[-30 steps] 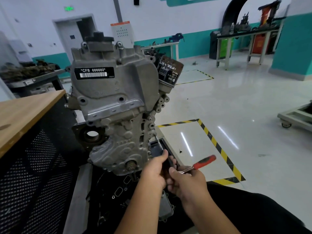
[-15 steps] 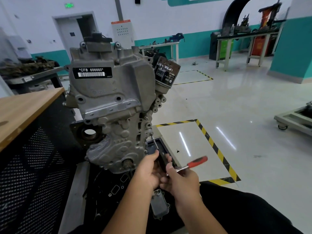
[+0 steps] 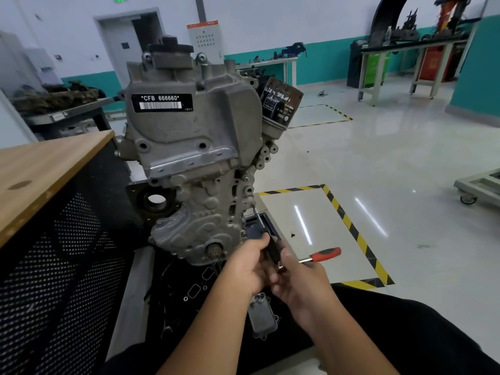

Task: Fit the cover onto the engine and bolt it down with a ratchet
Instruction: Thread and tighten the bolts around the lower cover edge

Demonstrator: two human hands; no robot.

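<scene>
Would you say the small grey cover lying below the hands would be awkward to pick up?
Probably not. The cover looks like rigid cast metal, so likely stiff and fairly heavy for its size. It lies flat, so it should not roll. Its smooth face may be slippery, though the corner lugs offer grip.

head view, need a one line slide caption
Both hands, left and right, work a red-handled ratchet on an extension at the engine's lower right side.

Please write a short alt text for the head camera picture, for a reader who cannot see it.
Two bare hands work a ratchet with a red handle at the lower right side of a grey engine: the left hand grips the tool's black extension, the right hand holds the ratchet near its head. A wooden-topped bench stands to the left.
</scene>
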